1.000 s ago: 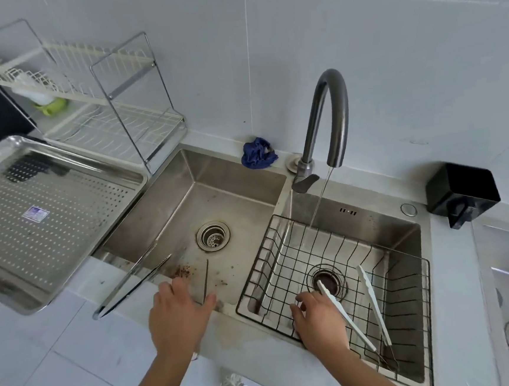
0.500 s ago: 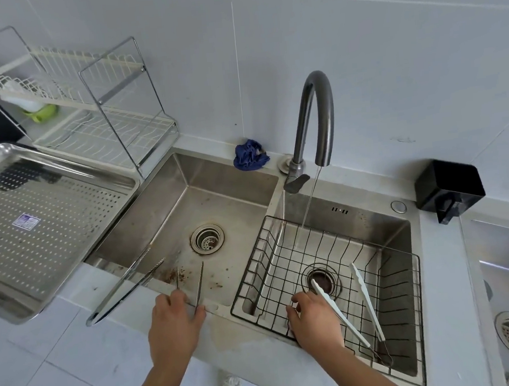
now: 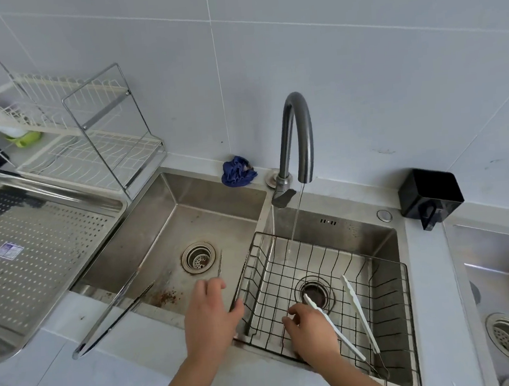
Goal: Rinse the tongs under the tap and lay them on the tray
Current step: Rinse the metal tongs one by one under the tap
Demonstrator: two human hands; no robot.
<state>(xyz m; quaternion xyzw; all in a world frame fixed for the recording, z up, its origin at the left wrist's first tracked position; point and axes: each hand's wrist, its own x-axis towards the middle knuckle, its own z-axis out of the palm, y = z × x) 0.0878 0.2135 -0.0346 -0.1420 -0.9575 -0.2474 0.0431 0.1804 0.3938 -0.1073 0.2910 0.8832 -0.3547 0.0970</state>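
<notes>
As neither L hand nor R hand showed whether fingers clamped anything, white tongs at 5 o'clock risked snagging basket wires.

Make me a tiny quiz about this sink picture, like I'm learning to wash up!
1. True or false: water is running from the tap.
2. What lies in the wire basket? A) white tongs B) blue cloth C) a spoon
3. Which of the hands reaches into the basket?
Key: 1 true; 2 A; 3 the right hand.
</notes>
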